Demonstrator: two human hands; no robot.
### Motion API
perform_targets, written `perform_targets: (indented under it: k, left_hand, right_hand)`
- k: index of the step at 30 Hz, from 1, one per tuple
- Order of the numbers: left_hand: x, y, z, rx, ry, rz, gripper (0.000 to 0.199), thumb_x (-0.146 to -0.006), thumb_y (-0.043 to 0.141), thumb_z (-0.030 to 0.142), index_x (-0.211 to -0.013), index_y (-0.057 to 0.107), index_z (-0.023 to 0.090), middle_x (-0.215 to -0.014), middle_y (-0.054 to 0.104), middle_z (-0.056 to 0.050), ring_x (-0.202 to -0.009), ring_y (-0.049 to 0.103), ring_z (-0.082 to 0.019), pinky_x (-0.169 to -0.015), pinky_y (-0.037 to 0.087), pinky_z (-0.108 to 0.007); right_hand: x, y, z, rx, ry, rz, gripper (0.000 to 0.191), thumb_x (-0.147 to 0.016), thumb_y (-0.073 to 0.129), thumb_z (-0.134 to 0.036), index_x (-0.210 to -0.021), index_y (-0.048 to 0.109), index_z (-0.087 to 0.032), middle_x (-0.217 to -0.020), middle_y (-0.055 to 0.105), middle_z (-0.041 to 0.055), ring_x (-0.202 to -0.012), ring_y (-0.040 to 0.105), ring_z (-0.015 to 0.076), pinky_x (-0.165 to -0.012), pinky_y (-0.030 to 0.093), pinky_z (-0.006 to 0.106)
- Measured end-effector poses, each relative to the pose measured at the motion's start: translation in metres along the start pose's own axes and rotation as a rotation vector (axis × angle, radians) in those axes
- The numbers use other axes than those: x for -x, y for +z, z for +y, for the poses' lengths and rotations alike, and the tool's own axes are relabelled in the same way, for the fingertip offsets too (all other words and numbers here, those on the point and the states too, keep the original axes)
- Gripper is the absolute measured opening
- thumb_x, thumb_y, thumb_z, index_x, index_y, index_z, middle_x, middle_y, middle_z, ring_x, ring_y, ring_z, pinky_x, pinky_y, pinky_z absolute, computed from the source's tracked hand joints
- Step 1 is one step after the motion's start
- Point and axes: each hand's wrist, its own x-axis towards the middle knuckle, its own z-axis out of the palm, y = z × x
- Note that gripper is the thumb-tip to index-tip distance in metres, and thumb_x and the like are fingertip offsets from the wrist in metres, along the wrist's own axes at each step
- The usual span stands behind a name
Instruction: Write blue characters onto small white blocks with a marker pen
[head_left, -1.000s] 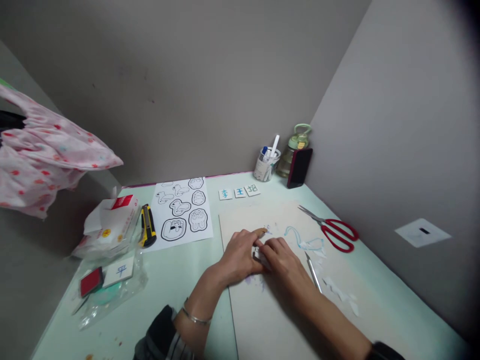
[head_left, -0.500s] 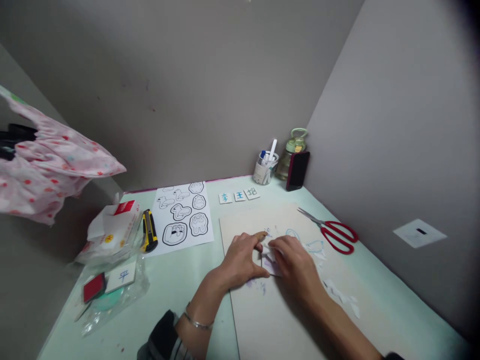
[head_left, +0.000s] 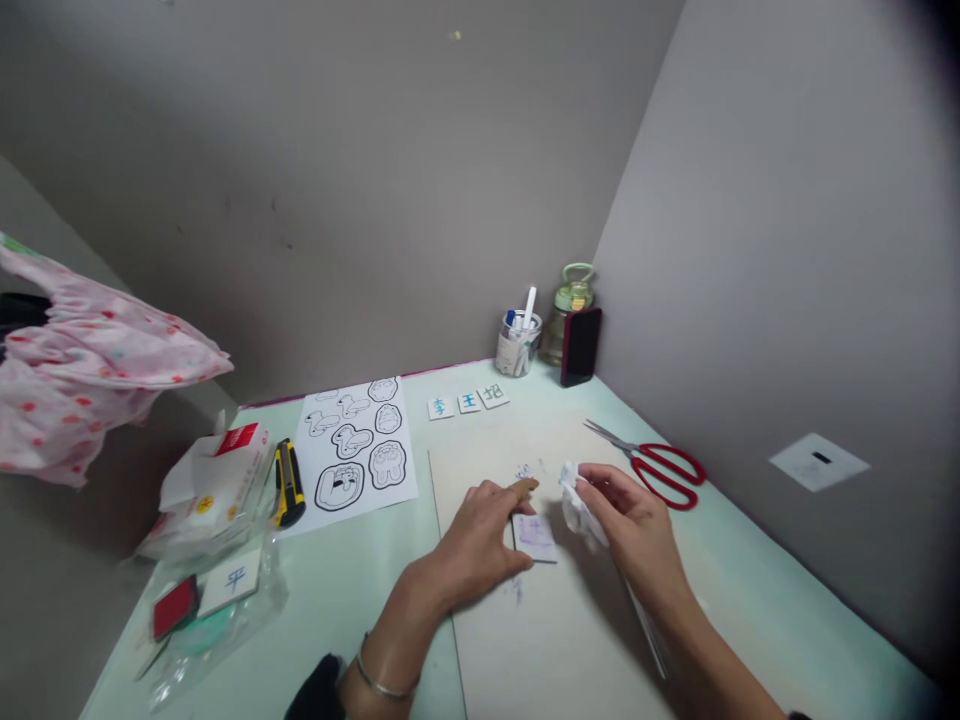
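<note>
My left hand (head_left: 480,540) is closed about a small square tile (head_left: 535,540) with purple smudged marks, thumb at its near edge and fingers at its far left edge. A brown wrapping (head_left: 524,487) shows on one of that hand's fingertips. To the right of the tile, my right hand (head_left: 637,515) pinches a crumpled white tissue (head_left: 581,510) above the board. A thin metallic rod (head_left: 643,625) runs down from under the right hand; its upper end is hidden. Both hands are over a pale board (head_left: 517,660) with ink smudges around the tile.
Red-handled scissors (head_left: 664,470) lie at the right. Behind are three character tiles (head_left: 469,402), a pen jar (head_left: 517,345), a green bottle (head_left: 559,320) and a phone (head_left: 581,346). Leftward are a printed sheet (head_left: 356,445), a yellow cutter (head_left: 287,485), a tissue pack (head_left: 214,485) and a red ink pad (head_left: 175,607).
My right hand has lifted off the tile and moved right with the tissue, so the tile's purple face shows. My left hand stays at the tile. The view has shifted slightly.
</note>
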Motion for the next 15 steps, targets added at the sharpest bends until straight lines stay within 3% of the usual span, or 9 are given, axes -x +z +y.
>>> perform_targets:
  k: [4, 10, 15]
  left_hand:
    - [0.000, -0.006, 0.001, 0.191, -0.039, 0.023, 0.089, -0.070, 0.070, 0.011, -0.151, 0.037, 0.029, -0.124, 0.058, -0.008, -0.116, 0.052, -0.027, -0.108, 0.039, -0.046]
    - [0.001, -0.024, -0.008, 0.562, -0.012, -0.014, 0.085, -0.081, 0.069, 0.028, -0.153, 0.024, 0.032, -0.128, 0.051, -0.009, -0.105, 0.060, -0.019, -0.096, 0.048, -0.038]
    - [0.000, -0.024, -0.014, 0.742, 0.001, -0.049, 0.094, -0.073, 0.078, 0.023, -0.152, 0.028, 0.032, -0.121, 0.050, -0.007, -0.107, 0.060, -0.021, -0.090, 0.049, -0.034]
  right_hand:
    - [0.003, -0.003, -0.006, -0.095, 0.058, 0.016, 0.034, -0.080, 0.074, -0.046, -0.095, 0.071, -0.017, -0.079, 0.067, 0.0032, -0.068, 0.058, 0.0174, -0.060, 0.045, 0.029]
    - [0.002, -0.006, -0.003, -0.206, 0.142, 0.023, 0.037, -0.079, 0.075, -0.048, -0.100, 0.071, -0.018, -0.083, 0.069, 0.0035, -0.067, 0.059, 0.0163, -0.060, 0.046, 0.028]
    - [0.001, -0.005, 0.003, -0.233, 0.184, -0.017, 0.036, -0.080, 0.077, -0.047, -0.102, 0.071, -0.019, -0.083, 0.069, 0.0032, -0.066, 0.058, 0.0155, -0.059, 0.044, 0.027]
